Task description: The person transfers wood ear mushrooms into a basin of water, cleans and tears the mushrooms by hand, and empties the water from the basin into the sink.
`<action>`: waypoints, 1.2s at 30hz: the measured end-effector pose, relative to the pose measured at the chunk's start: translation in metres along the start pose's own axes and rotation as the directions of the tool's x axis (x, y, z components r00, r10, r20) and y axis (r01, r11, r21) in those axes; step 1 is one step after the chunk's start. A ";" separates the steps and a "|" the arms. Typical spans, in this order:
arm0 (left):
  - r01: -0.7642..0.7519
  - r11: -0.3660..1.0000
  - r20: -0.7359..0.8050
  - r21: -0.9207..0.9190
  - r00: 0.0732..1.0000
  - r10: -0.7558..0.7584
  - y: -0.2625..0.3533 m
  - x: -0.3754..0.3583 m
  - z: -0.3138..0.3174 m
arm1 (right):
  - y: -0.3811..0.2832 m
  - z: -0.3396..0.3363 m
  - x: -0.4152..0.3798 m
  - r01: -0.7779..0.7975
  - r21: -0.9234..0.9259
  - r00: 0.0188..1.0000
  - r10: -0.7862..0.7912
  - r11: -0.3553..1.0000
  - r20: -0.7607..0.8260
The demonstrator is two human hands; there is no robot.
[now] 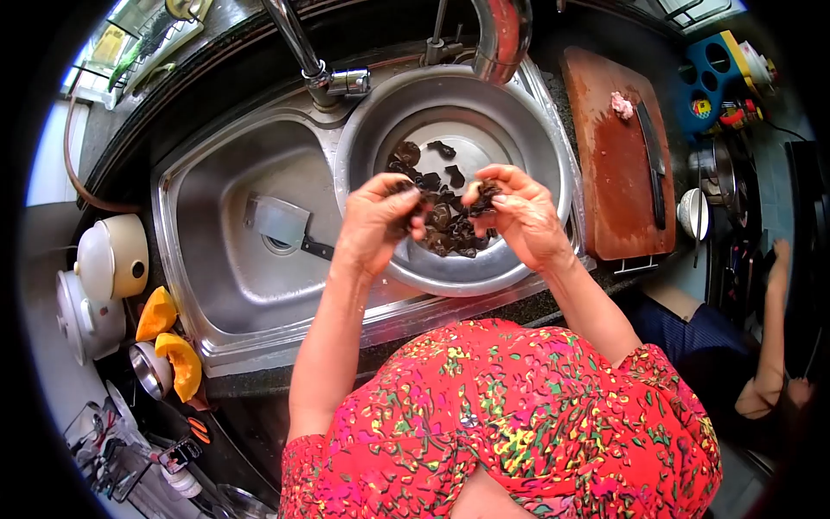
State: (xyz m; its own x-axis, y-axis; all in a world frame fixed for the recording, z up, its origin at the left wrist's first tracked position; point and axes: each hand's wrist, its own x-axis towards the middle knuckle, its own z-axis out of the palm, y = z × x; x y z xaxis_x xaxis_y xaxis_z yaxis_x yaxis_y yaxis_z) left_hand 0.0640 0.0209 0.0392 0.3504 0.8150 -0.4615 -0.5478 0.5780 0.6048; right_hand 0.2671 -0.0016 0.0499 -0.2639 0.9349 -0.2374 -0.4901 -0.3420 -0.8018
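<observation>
Dark brown, frilly pieces of fungus (pixel 443 227) lie in a large round metal basin (pixel 353 138) set over the right side of the sink. Above the basin, my left hand (pixel 380 218) is closed on a dark piece, partly hidden by the fingers. A little to its right, my right hand (pixel 517 212) pinches another dark piece with a small pale spot on it. The two hands are apart, both higher than the pieces in the basin.
A cleaver (pixel 278 221) lies in the left sink bowl (pixel 216 285). A brown cutting board (pixel 605 156) at the right bears a knife (pixel 653 164) and a pink lump (pixel 622 105). Orange squash pieces (pixel 180 365) sit at the left. Another person's arm (pixel 772 320) shows far right.
</observation>
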 end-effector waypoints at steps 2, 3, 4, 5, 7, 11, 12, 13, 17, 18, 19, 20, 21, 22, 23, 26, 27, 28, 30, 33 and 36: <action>0.002 1.000 0.085 -0.003 0.996 -0.002 -0.014 0.000 -0.001 | 0.003 0.000 0.005 -0.033 0.075 0.999 0.032 0.997 0.015; 0.013 1.000 0.086 0.003 0.996 -0.013 -0.018 0.000 0.000 | 0.003 0.000 0.006 -0.034 0.076 0.999 0.033 0.997 0.010; 0.021 1.000 0.086 0.010 0.996 -0.022 -0.020 -0.001 0.001 | 0.003 0.000 0.007 -0.066 0.092 0.998 0.064 0.994 0.025; 0.022 1.000 0.085 0.010 0.996 -0.023 -0.019 -0.001 0.001 | 0.003 0.000 0.009 -0.097 0.106 0.995 0.092 0.990 0.044; 0.041 0.999 0.097 0.014 0.994 -0.043 -0.015 -0.002 0.000 | 0.004 0.001 0.010 -0.083 0.062 0.996 0.080 0.995 0.050; 0.052 0.999 0.133 0.000 0.990 -0.051 -0.011 -0.001 0.002 | 0.010 -0.001 0.014 -0.091 -0.033 0.996 0.090 0.995 -0.024; 0.052 0.999 0.133 0.001 0.990 -0.052 -0.013 -0.001 -0.001 | 0.014 -0.002 0.015 -0.091 -0.032 0.996 0.090 0.995 -0.024; 0.069 0.997 0.146 -0.033 0.987 -0.063 -0.015 -0.001 -0.004 | 0.018 -0.003 0.018 -0.125 -0.094 0.991 0.119 0.988 -0.065; 0.094 0.996 0.073 0.006 0.993 -0.094 -0.022 0.000 -0.003 | 0.027 -0.005 0.029 -0.223 -0.409 0.965 0.140 0.885 -0.223; 0.098 0.995 0.039 0.029 0.994 -0.099 -0.025 0.000 -0.004 | 0.030 -0.016 0.035 -0.280 -0.400 0.956 0.217 0.873 -0.196; 0.116 0.993 0.030 0.038 0.993 -0.117 -0.027 0.001 -0.007 | 0.030 -0.026 0.045 -0.279 -0.511 0.959 0.208 0.813 -0.192; 0.130 0.990 0.014 0.047 0.991 -0.130 -0.029 0.002 -0.010 | 0.032 -0.041 0.057 -0.285 -0.618 0.957 0.176 0.733 -0.232; 0.152 0.986 0.020 0.071 0.988 -0.153 -0.031 0.004 -0.014 | 0.028 -0.056 0.071 -0.291 -0.708 0.953 0.130 0.643 -0.273; 0.161 0.985 0.011 0.066 0.987 -0.162 -0.033 0.005 -0.017 | 0.024 -0.069 0.083 -0.301 -0.784 0.948 0.083 0.543 -0.307; 0.171 0.984 0.001 0.053 0.985 -0.172 -0.034 0.006 -0.018 | 0.021 -0.077 0.092 -0.299 -0.897 0.927 -0.125 0.325 -0.354; 0.193 0.981 -0.028 0.034 0.981 -0.192 -0.035 0.007 -0.013 | 0.029 -0.088 0.108 -0.431 -0.902 0.850 -0.330 0.015 -0.411; 0.204 0.979 -0.052 0.026 0.978 -0.202 -0.033 0.009 -0.011 | 0.042 -0.085 0.105 -0.275 -0.956 0.952 -0.170 -0.100 -0.256; 0.198 0.980 -0.048 0.026 0.979 -0.197 -0.033 0.012 -0.011 | 0.048 -0.079 0.101 -0.089 -0.979 0.996 0.013 -0.186 -0.093; 0.206 0.973 -0.117 0.105 0.974 -0.193 -0.036 0.013 -0.017 | 0.049 -0.080 0.100 0.073 -0.997 0.985 0.156 0.034 0.077; 0.164 0.985 -0.089 0.052 0.983 -0.159 -0.033 0.010 -0.021 | 0.052 -0.108 0.105 -0.105 -0.994 0.971 -0.215 0.008 -0.104; 0.145 0.985 -0.085 0.089 0.987 -0.138 -0.037 0.014 -0.022 | 0.051 -0.111 0.101 0.028 -0.990 0.998 -0.058 -0.137 0.036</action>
State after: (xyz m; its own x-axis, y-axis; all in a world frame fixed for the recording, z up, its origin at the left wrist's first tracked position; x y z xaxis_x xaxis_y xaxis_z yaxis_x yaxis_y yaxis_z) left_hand 0.0727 0.0097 -0.0036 0.3567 0.7211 -0.5939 -0.4217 0.6916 0.5865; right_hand 0.3080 0.0855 -0.0761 -0.2651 0.9490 -0.1707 0.8824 0.1674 -0.4396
